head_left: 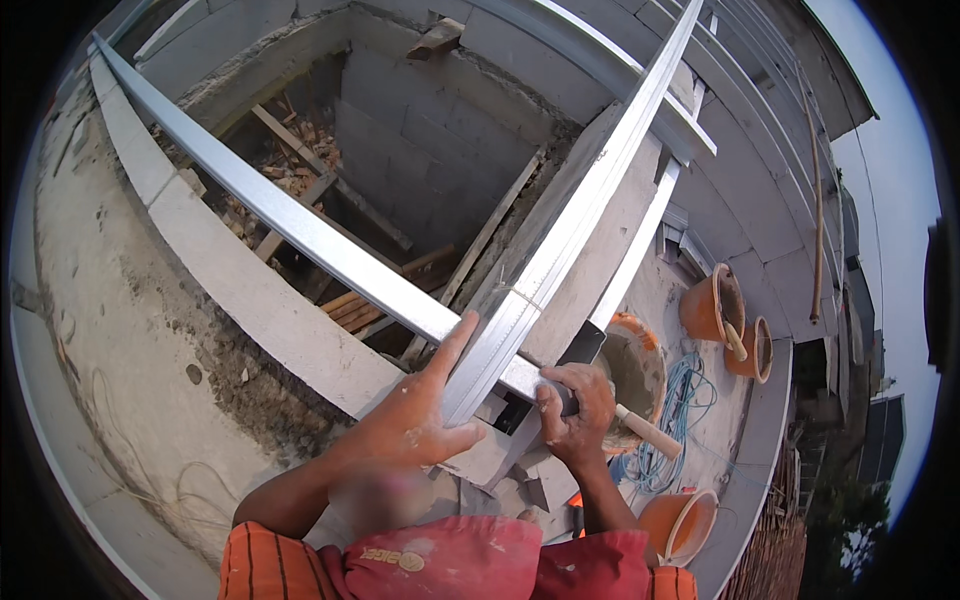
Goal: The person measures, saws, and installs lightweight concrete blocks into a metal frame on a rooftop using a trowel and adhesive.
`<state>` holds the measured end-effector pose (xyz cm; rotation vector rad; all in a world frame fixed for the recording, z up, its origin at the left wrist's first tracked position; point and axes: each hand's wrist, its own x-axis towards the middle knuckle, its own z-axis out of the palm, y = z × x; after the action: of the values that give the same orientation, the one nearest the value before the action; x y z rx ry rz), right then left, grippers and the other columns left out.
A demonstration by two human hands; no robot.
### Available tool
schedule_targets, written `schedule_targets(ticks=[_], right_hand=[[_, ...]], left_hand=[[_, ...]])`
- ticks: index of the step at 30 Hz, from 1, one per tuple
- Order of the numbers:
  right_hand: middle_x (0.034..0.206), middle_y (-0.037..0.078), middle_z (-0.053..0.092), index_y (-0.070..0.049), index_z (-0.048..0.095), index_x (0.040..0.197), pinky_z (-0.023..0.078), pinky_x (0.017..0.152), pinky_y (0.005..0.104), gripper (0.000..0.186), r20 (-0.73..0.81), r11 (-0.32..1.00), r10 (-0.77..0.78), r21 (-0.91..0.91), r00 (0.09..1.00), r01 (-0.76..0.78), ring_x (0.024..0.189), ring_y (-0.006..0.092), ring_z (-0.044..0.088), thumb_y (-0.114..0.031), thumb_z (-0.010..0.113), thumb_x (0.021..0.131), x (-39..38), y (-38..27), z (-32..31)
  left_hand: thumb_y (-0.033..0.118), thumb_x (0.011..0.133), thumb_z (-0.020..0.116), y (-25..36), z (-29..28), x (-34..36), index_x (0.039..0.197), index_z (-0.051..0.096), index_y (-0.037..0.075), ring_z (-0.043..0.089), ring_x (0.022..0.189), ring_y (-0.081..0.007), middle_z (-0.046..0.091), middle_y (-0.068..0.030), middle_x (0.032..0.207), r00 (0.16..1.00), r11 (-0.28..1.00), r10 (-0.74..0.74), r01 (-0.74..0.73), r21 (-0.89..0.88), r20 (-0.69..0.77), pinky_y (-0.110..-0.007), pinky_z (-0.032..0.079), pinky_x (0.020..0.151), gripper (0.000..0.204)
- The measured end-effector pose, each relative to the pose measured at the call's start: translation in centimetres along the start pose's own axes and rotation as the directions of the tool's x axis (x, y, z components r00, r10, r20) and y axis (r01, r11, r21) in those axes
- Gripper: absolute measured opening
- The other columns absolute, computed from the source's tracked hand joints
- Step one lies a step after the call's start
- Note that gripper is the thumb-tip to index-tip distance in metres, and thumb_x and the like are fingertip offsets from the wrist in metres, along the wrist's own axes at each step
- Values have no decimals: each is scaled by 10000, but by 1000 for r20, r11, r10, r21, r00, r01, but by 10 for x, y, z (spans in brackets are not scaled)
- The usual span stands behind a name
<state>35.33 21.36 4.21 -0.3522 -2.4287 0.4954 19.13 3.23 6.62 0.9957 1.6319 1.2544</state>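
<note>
A long silvery metal channel spans the opening from the far left. A second, ribbed channel crosses over its near end, with a thin wire tie around it. My left hand lies open against the ribbed channel's lower end, its index finger stretched along the edge and its thumb apart. My right hand is closed beside the other channel's end. Its fingers wrap a dark grey part, and a pale wooden handle sticks out to the right, seemingly of the same hand tool; my fingers hide its kind.
A deep block-walled pit with rubble and planks opens ahead. To the right are a mortar basin, orange buckets and a coil of blue cord. Another orange bucket stands near my right arm. More metal channels lie beyond.
</note>
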Motion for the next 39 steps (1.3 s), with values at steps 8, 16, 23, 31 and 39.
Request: schedule_targets(ticks=[8,16,23,31,39], right_hand=[[844,102,646,-80,682,919,479,706,364,189,7,998,55,25,998,-55,789,274,618,-61,712,733,2,-4,-2],[915,89,670,-61,679,964,483,721,349,185,-40,960,263,113,964,-257,838,207,622,-89,700,783,26,1,-25],[1425,341,325,9,216,1479,334,1087,451,773,-94,790,563,352,821,-501,1326,414,390,-474,494,942,136,95,-11],[1432,330,340,-31,99,1510,357,1092,453,735,-114,772,615,289,780,-567,1310,431,412,-458,401,994,176,126,32],[1426,338,321,84,123,1465,264,1128,458,699,-147,810,564,293,813,-509,1345,438,330,-282,480,988,174,109,26]], left_hand=[[401,806,697,6,-14,-1,1527,-26,51,548,1145,-485,480,-389,1284,988,989,-148,147,28,39,-459,412,998,1080],[533,978,308,24,-79,71,1447,291,-40,485,1219,-337,499,-299,1255,925,860,107,-270,-434,-364,-403,376,1053,741],[450,1011,243,14,-70,207,1492,107,-31,205,1406,-465,195,-389,1469,855,756,-262,-106,-646,-447,-476,138,1181,694],[464,999,279,-53,-41,268,1469,189,2,385,1316,-367,337,-273,1422,809,863,-350,83,-498,-472,-487,318,1099,665],[456,998,290,-50,-21,259,1438,216,-2,397,1276,-352,357,-263,1383,960,968,-103,37,-247,-261,-476,329,1068,639]])
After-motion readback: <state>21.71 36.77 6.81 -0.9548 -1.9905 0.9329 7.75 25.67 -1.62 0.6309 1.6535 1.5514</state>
